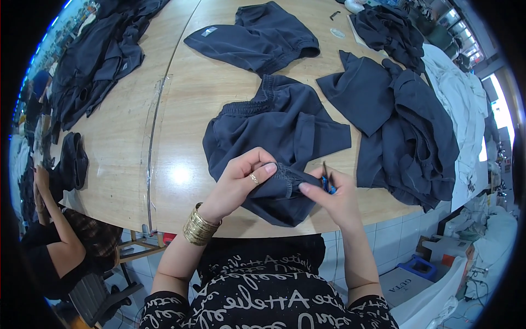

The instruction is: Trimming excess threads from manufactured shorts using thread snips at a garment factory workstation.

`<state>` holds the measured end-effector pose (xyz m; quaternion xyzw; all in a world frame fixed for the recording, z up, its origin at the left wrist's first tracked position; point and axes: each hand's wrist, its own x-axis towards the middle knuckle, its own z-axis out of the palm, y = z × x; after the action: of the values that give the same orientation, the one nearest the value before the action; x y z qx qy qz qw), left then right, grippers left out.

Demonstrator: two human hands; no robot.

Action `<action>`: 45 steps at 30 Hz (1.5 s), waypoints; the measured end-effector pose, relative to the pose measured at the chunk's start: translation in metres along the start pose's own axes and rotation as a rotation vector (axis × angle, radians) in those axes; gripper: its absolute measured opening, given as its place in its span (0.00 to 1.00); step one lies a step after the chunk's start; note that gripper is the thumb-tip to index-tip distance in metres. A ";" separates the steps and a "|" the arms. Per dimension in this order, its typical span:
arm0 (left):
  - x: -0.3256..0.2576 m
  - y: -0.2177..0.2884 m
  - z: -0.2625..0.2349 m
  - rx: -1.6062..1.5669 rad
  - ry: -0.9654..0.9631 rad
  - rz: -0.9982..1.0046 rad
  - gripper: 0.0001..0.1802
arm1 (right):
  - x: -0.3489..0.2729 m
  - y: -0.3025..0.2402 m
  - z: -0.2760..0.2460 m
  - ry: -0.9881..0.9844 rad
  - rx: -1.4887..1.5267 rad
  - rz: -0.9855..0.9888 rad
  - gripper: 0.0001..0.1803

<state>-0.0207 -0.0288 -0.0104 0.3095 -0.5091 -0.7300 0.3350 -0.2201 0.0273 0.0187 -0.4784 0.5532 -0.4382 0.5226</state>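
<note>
Left hand: thumb and fingers pinched on a seamed edge of a dark navy fabric garment with gathered waistband. Right hand: thumb and fingers pinched on the same edge, also holding small blue-handled snips, blades upward. Garment: between and beyond the fingers, spread over a pale wood-grain table. Farther beyond: a second dark navy gathered-waist garment. Right of the fingers: heaped dark navy garments.
</note>
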 end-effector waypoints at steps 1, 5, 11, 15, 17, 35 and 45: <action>-0.001 0.000 0.000 0.000 -0.001 -0.003 0.06 | 0.000 0.001 -0.002 0.002 0.002 0.002 0.09; -0.003 0.008 0.005 0.001 -0.074 -0.075 0.08 | 0.002 0.016 -0.014 -0.071 0.352 0.237 0.06; -0.005 0.009 0.005 0.009 -0.063 -0.064 0.16 | 0.008 0.024 0.007 0.319 -0.367 -0.307 0.07; -0.005 0.016 0.009 0.043 -0.065 -0.084 0.19 | -0.007 0.004 0.015 0.306 -0.482 -0.371 0.14; -0.006 0.007 0.009 0.043 -0.059 -0.024 0.20 | -0.002 0.002 0.026 0.295 -0.480 -0.445 0.15; -0.025 -0.003 0.009 0.267 0.054 0.248 0.15 | -0.002 0.004 0.021 0.033 -0.535 -0.362 0.07; -0.032 0.015 -0.015 0.300 0.035 0.142 0.14 | 0.014 -0.017 0.040 -0.024 -0.353 -0.264 0.06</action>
<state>0.0126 -0.0148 0.0032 0.3321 -0.6271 -0.6146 0.3445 -0.1787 0.0114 0.0305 -0.6357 0.5478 -0.3934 0.3755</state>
